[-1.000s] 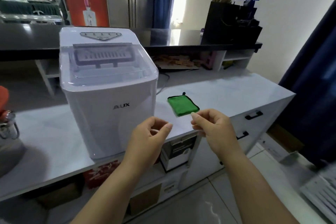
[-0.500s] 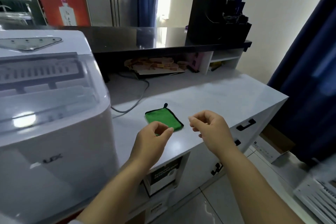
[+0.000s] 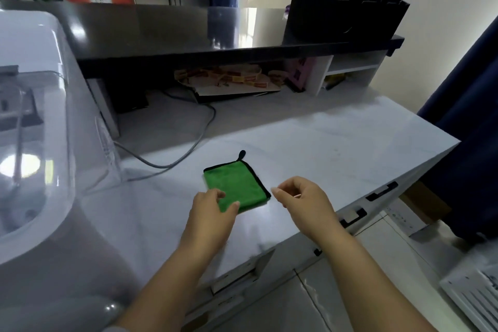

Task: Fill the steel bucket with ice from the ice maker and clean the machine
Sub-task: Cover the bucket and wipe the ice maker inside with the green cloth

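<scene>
Green cloth is lying flat; I am advising the empty, loosely curled left hand and right hand to pinch its near edge.

White ice maker with clear domed lid shut, upright at left end of pale counter. Green cloth, black-edged, folded flat, black loop at far corner, near counter's front edge.
</scene>
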`<state>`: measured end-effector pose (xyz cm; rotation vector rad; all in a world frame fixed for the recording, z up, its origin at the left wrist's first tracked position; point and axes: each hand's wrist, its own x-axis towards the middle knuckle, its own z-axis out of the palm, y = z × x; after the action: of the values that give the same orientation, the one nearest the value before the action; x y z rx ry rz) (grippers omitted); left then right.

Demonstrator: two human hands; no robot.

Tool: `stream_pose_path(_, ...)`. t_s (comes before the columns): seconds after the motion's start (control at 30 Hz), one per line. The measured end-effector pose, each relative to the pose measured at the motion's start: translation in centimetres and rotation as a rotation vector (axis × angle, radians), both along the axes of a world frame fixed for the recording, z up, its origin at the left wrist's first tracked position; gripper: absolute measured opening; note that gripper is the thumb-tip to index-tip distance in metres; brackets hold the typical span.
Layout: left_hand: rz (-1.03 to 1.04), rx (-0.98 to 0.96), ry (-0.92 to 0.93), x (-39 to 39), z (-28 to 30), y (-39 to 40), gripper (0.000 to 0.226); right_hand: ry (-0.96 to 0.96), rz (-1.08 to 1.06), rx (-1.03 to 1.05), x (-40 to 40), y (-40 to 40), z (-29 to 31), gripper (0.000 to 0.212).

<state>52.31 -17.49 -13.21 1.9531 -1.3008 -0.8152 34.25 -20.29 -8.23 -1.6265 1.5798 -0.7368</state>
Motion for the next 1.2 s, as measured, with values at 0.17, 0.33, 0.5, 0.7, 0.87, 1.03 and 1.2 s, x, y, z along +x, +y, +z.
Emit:
stream_pose_path(0.17, 0.117, 0.094, -0.098, 0.4, -2.1, -1.1, 0.060, 0.079, 0.114, 0.056, 0.1, -2.6, -1.6, 0.015)
stream_pose_path(0.33, 0.231, 0.161, -0.113, -0.1, -2.0, -2.2, 0.048, 0.149, 0.256, 0.097, 0.2, -5.2, -2.6, 0.016)
stream_pose_path(0.5, 0.293, 0.200, -0.069, -0.8, -1.8, -2.7, 0.024, 0.218, 0.373, 0.086, 0.8, -7.3, -2.9, 0.015)
stream_pose_path(0.7, 0.345, 0.066, 0.028, -1.3, -1.4, -3.2, 0.014, 0.289, 0.499, 0.036, 1.2, -9.2, -3.3, 0.016)
stream_pose_path(0.87, 0.372, -0.114, 0.101, -1.8, 0.6, -3.5, 0.015, 0.298, 0.642, -0.076, 1.5, -10.0, -3.1, 0.041)
stream_pose_path(1.03, 0.346, -0.293, 0.144, -2.2, 3.4, -3.6, 0.022, 0.234, 0.830, -0.226, 1.6, -10.5, -2.9, 0.076)
stream_pose_path(1.2, 0.342, -0.383, 0.220, -3.1, 5.5, -3.7, 0.021, 0.080, 0.915, -0.200, 2.2, -10.4, -2.5, 0.089)
